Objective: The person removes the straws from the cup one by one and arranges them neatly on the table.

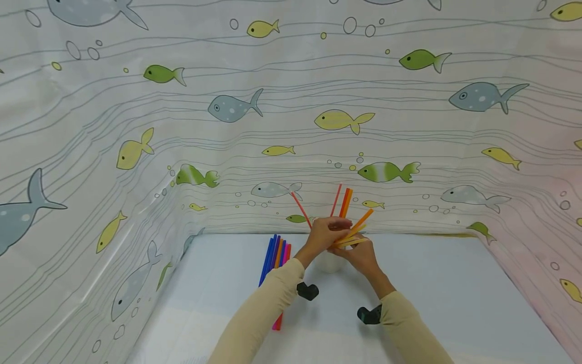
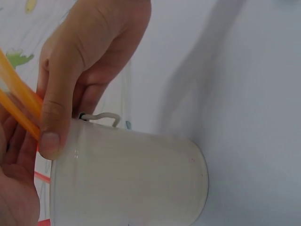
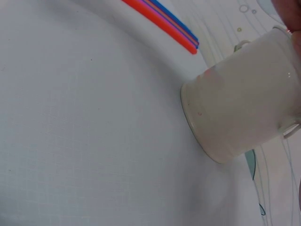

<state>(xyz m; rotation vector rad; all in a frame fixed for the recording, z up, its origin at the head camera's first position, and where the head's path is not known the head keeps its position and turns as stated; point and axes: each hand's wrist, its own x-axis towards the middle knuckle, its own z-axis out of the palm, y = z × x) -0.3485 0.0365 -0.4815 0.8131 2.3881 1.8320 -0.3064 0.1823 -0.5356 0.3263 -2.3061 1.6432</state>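
A white pail (image 1: 330, 264) with small side loops (image 2: 106, 116) stands upright on the table. Several red and orange straws (image 1: 345, 203) rise from behind the hands above its mouth, and one thin red straw (image 1: 301, 208) leans left. At the rim, my left hand (image 1: 328, 235) pinches orange straws (image 2: 21, 92) under its thumb. My right hand (image 1: 361, 255) is close beside it, fingers among the orange and yellow straws (image 1: 354, 241); its grip is partly hidden. Only a bit of that hand shows at the right wrist view's edge.
Left of the pail lies a row of blue, purple, orange and red straws (image 1: 276, 253), partly covered by the left sleeve (image 1: 261, 308). A white cloth covers the table (image 1: 454, 303). Fish-patterned curtain (image 1: 291, 136) closes off the back and sides. Dark devices (image 1: 307, 291) sit below both wrists.
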